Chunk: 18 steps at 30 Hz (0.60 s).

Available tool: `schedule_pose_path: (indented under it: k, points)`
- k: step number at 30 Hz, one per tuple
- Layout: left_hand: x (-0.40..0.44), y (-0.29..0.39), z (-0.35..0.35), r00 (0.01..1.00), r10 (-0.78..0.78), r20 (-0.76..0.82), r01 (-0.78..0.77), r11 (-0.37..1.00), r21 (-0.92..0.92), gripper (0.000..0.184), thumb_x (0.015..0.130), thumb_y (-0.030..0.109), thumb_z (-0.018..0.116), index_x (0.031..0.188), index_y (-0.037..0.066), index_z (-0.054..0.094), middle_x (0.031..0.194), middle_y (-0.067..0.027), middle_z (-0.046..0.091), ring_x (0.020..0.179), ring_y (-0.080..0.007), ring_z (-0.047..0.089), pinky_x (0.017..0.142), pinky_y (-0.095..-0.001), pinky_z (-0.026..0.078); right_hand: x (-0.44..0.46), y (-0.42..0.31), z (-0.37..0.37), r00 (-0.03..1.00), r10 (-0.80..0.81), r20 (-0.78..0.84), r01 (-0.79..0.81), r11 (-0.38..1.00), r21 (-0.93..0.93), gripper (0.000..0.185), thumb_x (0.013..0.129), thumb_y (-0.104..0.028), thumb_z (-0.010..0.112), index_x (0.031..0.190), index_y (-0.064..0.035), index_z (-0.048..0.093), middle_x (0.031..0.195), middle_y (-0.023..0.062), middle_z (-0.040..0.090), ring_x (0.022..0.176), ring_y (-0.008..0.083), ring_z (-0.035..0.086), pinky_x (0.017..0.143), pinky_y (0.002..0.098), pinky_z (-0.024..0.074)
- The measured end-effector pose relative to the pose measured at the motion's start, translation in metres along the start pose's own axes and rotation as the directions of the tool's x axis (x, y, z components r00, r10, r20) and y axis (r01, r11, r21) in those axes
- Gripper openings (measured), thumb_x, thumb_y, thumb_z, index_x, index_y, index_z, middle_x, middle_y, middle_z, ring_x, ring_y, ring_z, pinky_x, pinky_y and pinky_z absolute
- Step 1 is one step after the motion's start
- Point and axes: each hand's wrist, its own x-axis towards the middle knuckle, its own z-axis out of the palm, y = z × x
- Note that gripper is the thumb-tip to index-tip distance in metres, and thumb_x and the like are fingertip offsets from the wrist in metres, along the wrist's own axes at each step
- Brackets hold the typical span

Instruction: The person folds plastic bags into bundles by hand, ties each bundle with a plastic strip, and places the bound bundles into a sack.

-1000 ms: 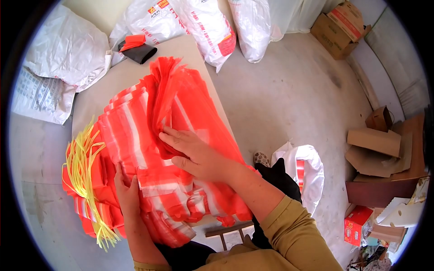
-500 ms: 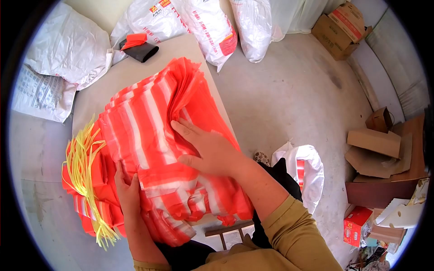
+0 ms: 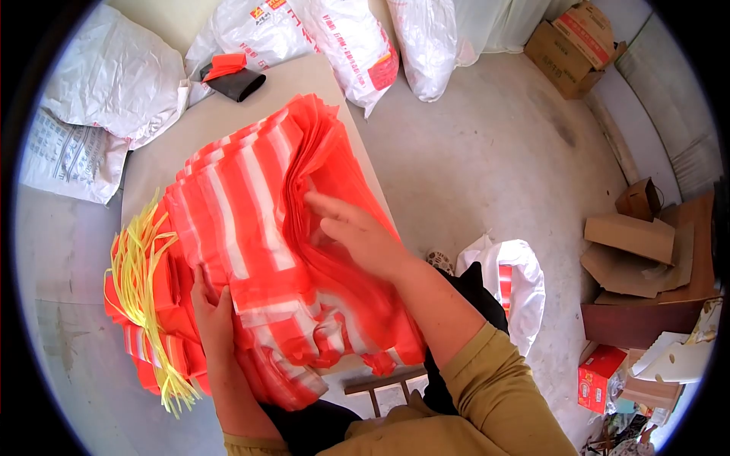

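Note:
A thick stack of red-and-white striped plastic sheets or bags (image 3: 251,190) covers much of the table, its right part gathered in an upright fold. My right hand (image 3: 357,232) is at the right side of that fold, fingers extended and slightly apart, holding nothing. At the stack's lower left edge rests my left hand (image 3: 214,315), thumb and fingers apart. Yellow ties (image 3: 148,296) lie in a long bunch over folded red bundles (image 3: 166,285) to the left of my left hand.
The beige table (image 3: 156,163) carries a black roll with a red piece (image 3: 236,82) at its far end. White sacks (image 3: 114,72) stand behind it. On the floor are an open white sack (image 3: 528,292) and cardboard boxes (image 3: 566,57) along the right wall.
The gathered fold of the stack has shifted right, showing more stripes on the left. My right hand has moved right and a little up. My left hand has stayed nearly in place.

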Motion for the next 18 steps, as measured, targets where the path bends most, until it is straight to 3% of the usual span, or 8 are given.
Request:
schedule_pose_path:
  k: [2, 5, 8, 11, 14, 17, 18]
  points:
    - [0.001, -0.005, -0.001, 1.000, 0.015, -0.001, -0.015, 1.000, 0.006, 0.073, 0.100, 0.008, 0.067, 0.164, -0.001, 0.034, 0.167, -0.0188, 0.039, 0.154, -0.0281, 0.038, 0.126, -0.0384, 0.030, 0.000, -0.002, -0.005, 0.996, -0.016, 0.085, 0.038, 0.963, -0.267, 0.053, 0.106, -0.010, 0.051, 0.159, -0.0074, 0.048, 0.163, 0.0179, 0.050, 0.143, 0.0276, 0.055, 0.118, 0.0385, 0.0415]
    - [0.002, -0.009, -0.001, 1.000, 0.024, -0.008, -0.024, 0.999, 0.030, 0.073, 0.100, 0.008, 0.067, 0.164, -0.001, 0.034, 0.167, -0.0182, 0.039, 0.154, -0.0280, 0.038, 0.126, -0.0384, 0.030, 0.003, 0.017, 0.001, 0.945, -0.301, 0.126, 0.324, 0.818, -0.475, 0.040, 0.102, -0.007, 0.054, 0.140, -0.0021, 0.065, 0.151, 0.0202, 0.059, 0.131, 0.0348, 0.062, 0.112, 0.0407, 0.0465]
    - [0.002, -0.007, -0.001, 0.999, 0.033, -0.006, -0.033, 0.998, 0.056, 0.073, 0.100, 0.008, 0.067, 0.164, 0.000, 0.034, 0.167, -0.0175, 0.040, 0.154, -0.0278, 0.038, 0.126, -0.0383, 0.030, 0.003, 0.010, 0.003, 0.919, -0.321, 0.228, 0.389, 0.649, -0.654, 0.044, 0.100, -0.014, 0.060, 0.143, -0.0059, 0.063, 0.151, 0.0204, 0.058, 0.133, 0.0377, 0.059, 0.118, 0.0450, 0.0411]
    - [0.003, -0.014, -0.002, 0.998, 0.056, -0.005, -0.056, 0.998, 0.033, 0.073, 0.100, 0.008, 0.067, 0.164, 0.000, 0.034, 0.167, -0.0172, 0.040, 0.154, -0.0272, 0.039, 0.126, -0.0383, 0.030, -0.005, 0.006, 0.013, 0.921, -0.309, 0.237, 0.354, 0.411, -0.840, 0.052, 0.100, -0.024, 0.065, 0.150, -0.0124, 0.058, 0.153, 0.0190, 0.056, 0.136, 0.0367, 0.056, 0.123, 0.0496, 0.0344]
    - [0.005, -0.021, -0.002, 0.998, 0.063, -0.005, -0.063, 0.998, 0.006, 0.073, 0.100, 0.008, 0.067, 0.164, 0.000, 0.035, 0.167, -0.0166, 0.040, 0.154, -0.0269, 0.039, 0.126, -0.0382, 0.030, -0.006, 0.007, 0.017, 0.915, -0.292, 0.278, 0.368, 0.321, -0.873, 0.066, 0.097, -0.025, 0.069, 0.158, -0.0137, 0.048, 0.153, 0.0200, 0.055, 0.138, 0.0370, 0.054, 0.113, 0.0532, 0.0442]
    - [0.004, -0.020, -0.002, 0.998, 0.071, -0.002, -0.071, 0.998, -0.003, 0.072, 0.100, 0.009, 0.067, 0.164, 0.001, 0.035, 0.166, -0.0165, 0.041, 0.153, -0.0266, 0.039, 0.126, -0.0381, 0.030, -0.011, -0.006, 0.022, 0.963, -0.152, 0.223, 0.263, 0.350, -0.899, 0.070, 0.097, -0.028, 0.070, 0.160, -0.0141, 0.045, 0.150, 0.0204, 0.056, 0.134, 0.0381, 0.057, 0.110, 0.0513, 0.0471]
    - [0.004, -0.019, -0.003, 0.998, 0.068, 0.000, -0.068, 0.998, 0.007, 0.072, 0.100, 0.009, 0.067, 0.164, 0.001, 0.035, 0.166, -0.0165, 0.041, 0.153, -0.0266, 0.040, 0.126, -0.0381, 0.030, -0.011, -0.014, 0.023, 0.981, -0.054, 0.187, 0.192, 0.436, -0.879, 0.070, 0.096, -0.028, 0.071, 0.160, -0.0141, 0.045, 0.149, 0.0203, 0.057, 0.133, 0.0388, 0.057, 0.110, 0.0505, 0.0474]
